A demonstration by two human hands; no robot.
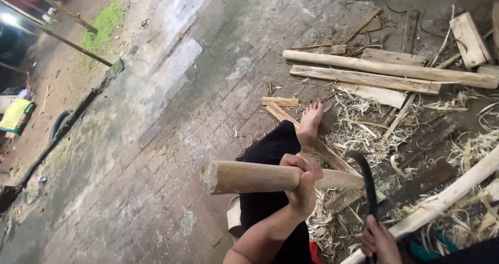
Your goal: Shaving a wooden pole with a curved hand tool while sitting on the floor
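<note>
The ground was worn brick paving (171, 139), littered on one side with wood shavings (358, 129) and cut poles (390, 66). My left hand (301, 183) was clamped around a peeled wooden pole (260, 177), keeping it level over my leg, apparently to steady it. My right hand (382, 240) gripped a dark curved blade (366, 183), just beside the pole's far end.
</note>
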